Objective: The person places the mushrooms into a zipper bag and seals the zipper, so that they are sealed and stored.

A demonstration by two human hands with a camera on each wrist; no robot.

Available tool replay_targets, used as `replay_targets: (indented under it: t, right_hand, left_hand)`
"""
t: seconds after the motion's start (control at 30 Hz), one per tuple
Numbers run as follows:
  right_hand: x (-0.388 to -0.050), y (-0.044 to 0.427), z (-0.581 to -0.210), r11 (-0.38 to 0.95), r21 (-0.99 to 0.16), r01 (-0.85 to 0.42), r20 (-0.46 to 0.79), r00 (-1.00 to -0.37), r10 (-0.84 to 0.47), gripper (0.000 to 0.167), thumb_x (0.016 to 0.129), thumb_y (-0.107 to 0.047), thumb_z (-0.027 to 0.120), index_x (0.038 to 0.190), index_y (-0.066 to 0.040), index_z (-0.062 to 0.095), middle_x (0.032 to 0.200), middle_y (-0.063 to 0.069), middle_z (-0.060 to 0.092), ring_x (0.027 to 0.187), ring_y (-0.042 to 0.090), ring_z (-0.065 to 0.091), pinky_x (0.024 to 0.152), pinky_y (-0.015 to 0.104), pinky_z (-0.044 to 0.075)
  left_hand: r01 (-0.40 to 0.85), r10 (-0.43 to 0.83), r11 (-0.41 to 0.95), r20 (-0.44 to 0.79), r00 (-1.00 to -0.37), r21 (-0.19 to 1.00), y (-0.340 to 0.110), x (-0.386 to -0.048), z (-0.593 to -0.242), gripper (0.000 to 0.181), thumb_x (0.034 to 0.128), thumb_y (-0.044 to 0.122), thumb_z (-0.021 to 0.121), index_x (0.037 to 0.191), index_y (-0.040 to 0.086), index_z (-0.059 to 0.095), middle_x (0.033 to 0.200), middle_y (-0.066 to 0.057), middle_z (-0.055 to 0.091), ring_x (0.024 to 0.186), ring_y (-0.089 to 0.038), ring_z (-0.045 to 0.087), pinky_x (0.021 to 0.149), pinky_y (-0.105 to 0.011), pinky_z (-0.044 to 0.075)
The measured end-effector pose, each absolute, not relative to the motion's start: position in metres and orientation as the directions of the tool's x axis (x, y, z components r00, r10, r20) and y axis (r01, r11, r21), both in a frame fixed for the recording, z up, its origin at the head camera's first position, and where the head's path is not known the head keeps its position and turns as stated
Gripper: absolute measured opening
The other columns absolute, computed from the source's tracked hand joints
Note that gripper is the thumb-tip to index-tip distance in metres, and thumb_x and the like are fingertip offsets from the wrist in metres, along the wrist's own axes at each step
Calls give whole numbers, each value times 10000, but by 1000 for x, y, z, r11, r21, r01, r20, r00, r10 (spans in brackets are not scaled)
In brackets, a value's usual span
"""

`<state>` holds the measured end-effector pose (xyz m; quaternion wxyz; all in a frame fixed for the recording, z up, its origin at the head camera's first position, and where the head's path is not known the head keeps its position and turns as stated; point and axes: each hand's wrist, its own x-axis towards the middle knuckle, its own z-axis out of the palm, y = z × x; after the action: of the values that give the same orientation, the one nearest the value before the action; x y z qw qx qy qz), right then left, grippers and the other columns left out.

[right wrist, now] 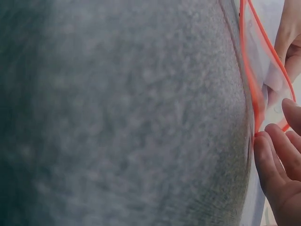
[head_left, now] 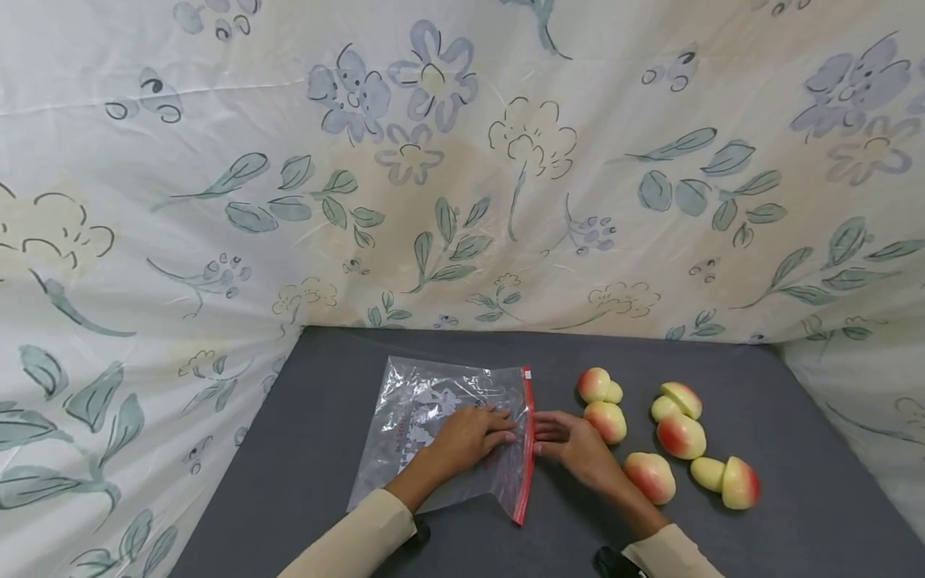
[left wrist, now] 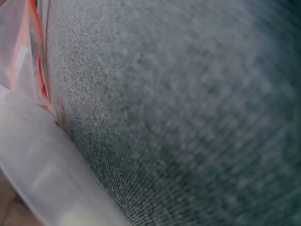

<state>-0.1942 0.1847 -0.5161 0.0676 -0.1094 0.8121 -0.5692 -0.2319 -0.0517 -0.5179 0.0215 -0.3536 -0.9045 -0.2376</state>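
A clear zip bag [head_left: 405, 425] with a red-edged mouth [head_left: 528, 466] lies on the dark table. My left hand [head_left: 462, 440] rests on the bag's right part, fingers extended toward the red edge. From the other side, my right hand [head_left: 578, 449] touches that edge with fairly straight fingertips. The right wrist view shows the red mouth [right wrist: 257, 108] parted, with fingers of my right hand [right wrist: 282, 165] at its lower end and my left hand [right wrist: 289, 52] behind the film. In the left wrist view, bag film [left wrist: 51, 165] covers the lower left.
Right of my right hand lie several red-and-yellow fruit pieces, among them one nearest the hand [head_left: 649, 477], one above it [head_left: 605, 422] and a far-right pair [head_left: 740, 483]. A floral cloth [head_left: 462, 201] hangs behind the dark table [head_left: 289, 482] and along its sides.
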Motion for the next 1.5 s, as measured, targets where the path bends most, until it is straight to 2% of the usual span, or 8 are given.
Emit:
replay_targets:
  t: [0.33, 0.57, 0.67, 0.83, 1.0, 1.2, 1.43, 1.5]
  right_hand:
    - [-193, 179, -516, 398, -915, -71, -7, -982, -190, 541, 850, 19, 829, 1367, 11, 670, 1205, 192, 768, 1051, 284, 769, 785, 235, 612]
    - [-192, 179, -516, 420, -905, -72, -6, -983, -181, 606, 840, -13, 859, 1377, 3, 577, 1152, 150, 787, 1065, 274, 760, 815, 213, 568]
    - [-192, 180, -516, 425, -902, -70, -7, -984, -178, 549, 838, -20, 861, 1302, -7, 568, 1160, 148, 786, 1054, 259, 763, 821, 211, 562]
    - [-194, 182, -516, 433, -893, -120, 19, -973, -230, 443, 847, -44, 865, 1235, -6, 655, 1155, 150, 785, 1031, 251, 767, 820, 241, 611]
    - [-195, 183, -516, 467, -868, -167, 43, -964, -264, 396, 857, -130, 885, 1210, -38, 730, 1150, 106, 786, 1065, 241, 752, 864, 311, 629]
    - [-194, 179, -512, 560, -813, -161, 32, -972, -233, 275, 890, -346, 865, 1123, -219, 794, 1071, -56, 770, 984, 122, 683, 856, 276, 564]
    - [-193, 180, -512, 585, -746, -319, 162, -938, -305, 372, 826, -296, 918, 1153, -164, 801, 1149, -10, 773, 1067, 208, 676, 943, 376, 562]
    - [-194, 181, -516, 571, -735, -366, 201, -921, -333, 365, 822, -298, 913, 1144, -163, 807, 1138, 2, 781, 1048, 224, 685, 921, 391, 567]
  left_hand:
    - [644, 615, 604, 240, -751, 468, -47, -228, -518, 298, 1032, 266, 702, 1268, 103, 785, 1381, -69, 701, 1312, -311, 659, 1099, -420, 545]
    - [673, 593, 587, 326, -736, 450, -48, -221, -518, 296, 1046, 262, 682, 1269, 97, 786, 1370, -107, 711, 1287, -352, 674, 1073, -475, 560]
    - [679, 570, 573, 372, -733, 459, -49, -219, -517, 293, 1039, 265, 692, 1265, 105, 788, 1358, -103, 719, 1276, -338, 683, 1066, -473, 565]
    - [694, 542, 541, 433, -720, 476, -50, -216, -513, 290, 1020, 256, 718, 1250, 98, 793, 1338, -103, 730, 1264, -332, 691, 1076, -474, 558]
    - [687, 526, 515, 445, -725, 513, -51, -212, -507, 298, 1009, 245, 732, 1254, 86, 791, 1343, -114, 725, 1268, -341, 688, 1073, -483, 559]
    - [670, 524, 510, 423, -739, 539, -54, -207, -504, 299, 1010, 247, 731, 1265, 103, 790, 1357, -111, 720, 1288, -330, 677, 1077, -477, 558]
    - [674, 543, 512, 408, -734, 532, -52, -204, -504, 308, 1009, 255, 728, 1274, 109, 787, 1374, -105, 711, 1292, -317, 676, 1076, -472, 560]
    - [678, 545, 513, 410, -731, 526, -52, -204, -504, 305, 1013, 258, 724, 1275, 115, 788, 1367, -96, 717, 1289, -301, 680, 1074, -457, 563]
